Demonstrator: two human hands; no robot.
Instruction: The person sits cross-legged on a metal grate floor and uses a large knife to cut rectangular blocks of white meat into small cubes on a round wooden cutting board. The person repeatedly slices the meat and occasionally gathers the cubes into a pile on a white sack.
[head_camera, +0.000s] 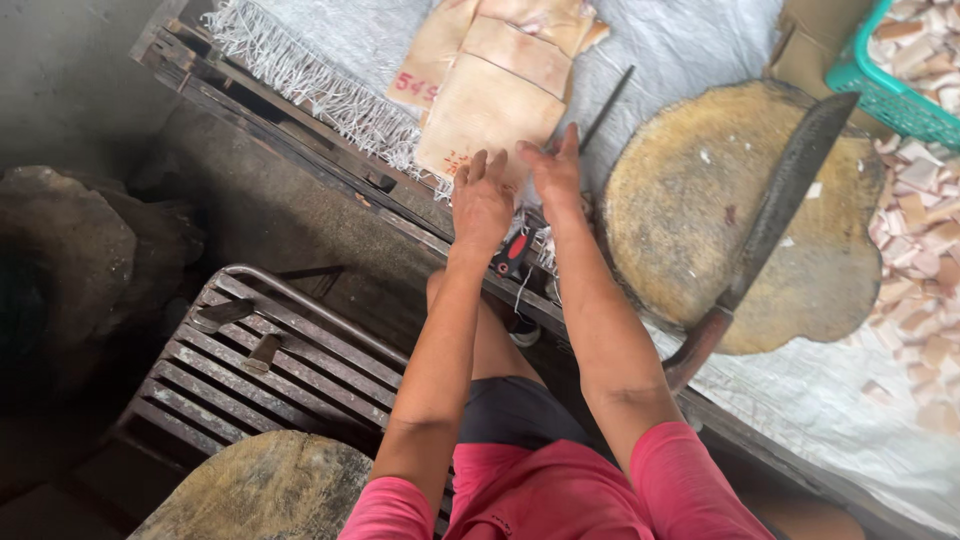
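Both hands reach the pale slab stack

Left hand (482, 200) and right hand (556, 168), fingers spread and holding nothing, rest on the slab stack (490, 105) at the table's (690, 40) near edge, likely to pull it; cleaver (770, 225) lies across the round chopping block (680, 200).

1. A dark concrete floor (70, 70) fills the upper left, dim and shadowed.
2. A rough dark boulder (60, 260) sits at the left edge.
3. A slatted metal rack (270, 360) stands low, beside a worn round wooden block (260, 490).
4. Daylight brightens the right side.
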